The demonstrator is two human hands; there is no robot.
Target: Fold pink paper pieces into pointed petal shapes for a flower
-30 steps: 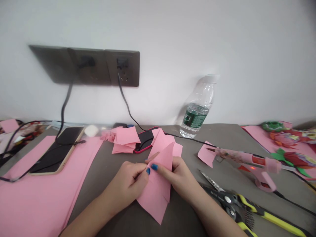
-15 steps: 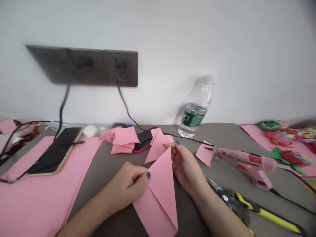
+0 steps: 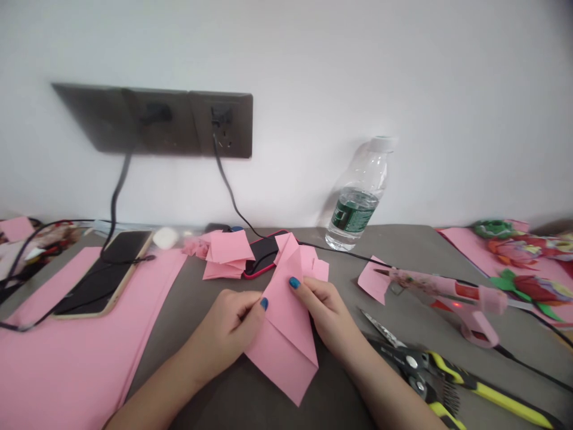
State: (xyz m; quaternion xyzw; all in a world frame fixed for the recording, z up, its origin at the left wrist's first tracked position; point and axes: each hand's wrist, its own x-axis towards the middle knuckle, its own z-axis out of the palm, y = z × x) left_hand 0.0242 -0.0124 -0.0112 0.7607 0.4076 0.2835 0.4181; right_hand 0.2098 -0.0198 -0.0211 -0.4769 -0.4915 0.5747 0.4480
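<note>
Between my hands is a folded sheet of pink paper (image 3: 286,352), with a diagonal fold running down it and its lower corner hanging toward me. My left hand (image 3: 235,325) pinches its left edge, the thumb lying on top. On the opposite edge my right hand (image 3: 324,304) also grips it, thumb pressed on the front and the other fingers curled behind. Just beyond the sheet lie cut pink paper pieces (image 3: 316,263), partly hidden by it. A stack of pink paper squares (image 3: 228,254) sits farther left, beside a red-edged phone (image 3: 260,254).
At left, a phone (image 3: 105,275) rests on large pink sheets (image 3: 58,370). A water bottle (image 3: 358,197) leans against the wall. To the right lie a pink glue gun (image 3: 465,298), yellow-handled cutters (image 3: 421,364) and paper flowers (image 3: 532,286). Black cables (image 3: 228,185) hang from wall sockets (image 3: 156,122).
My right hand has moved down the sheet's right edge, its thumb now on the front. The sheet has tilted and its lower end has risen. The scissor-like blades show more.
</note>
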